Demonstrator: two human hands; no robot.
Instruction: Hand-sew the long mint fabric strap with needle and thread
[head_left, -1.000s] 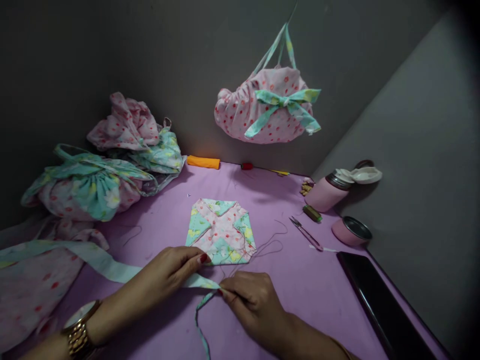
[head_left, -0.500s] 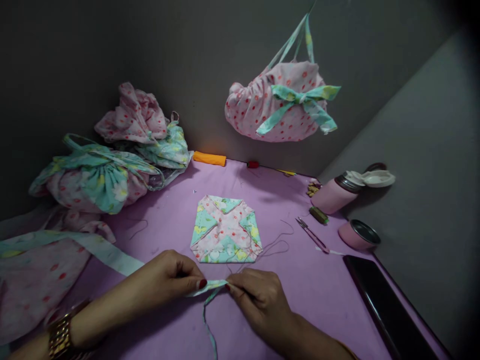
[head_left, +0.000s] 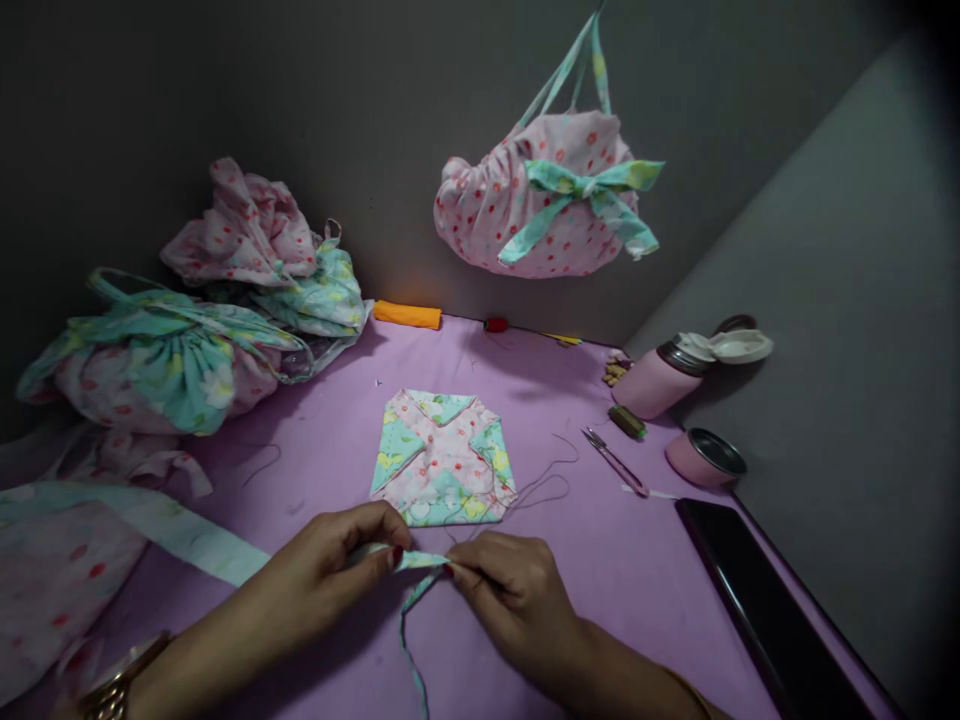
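Observation:
My left hand (head_left: 341,560) and my right hand (head_left: 514,590) pinch a narrow mint floral fabric strip (head_left: 420,562) between their fingertips, low over the purple table top (head_left: 600,560). The strip runs left across the table as a wider band (head_left: 187,535), and a thin tail hangs down toward me. Just beyond my fingers lies a folded square patchwork piece (head_left: 442,458) in pink and mint, with a loose thread (head_left: 551,485) trailing to its right.
Fabric bags (head_left: 172,350) are piled at the back left, and one bag (head_left: 540,200) hangs on the wall. Small snips (head_left: 615,462), a pink flask (head_left: 667,375), its cup (head_left: 705,455) and a dark phone (head_left: 757,590) sit at the right. An orange roll (head_left: 407,315) lies against the back wall.
My hands have drawn closer together along the strip, with the left fingers curling over it. The view has shifted slightly.

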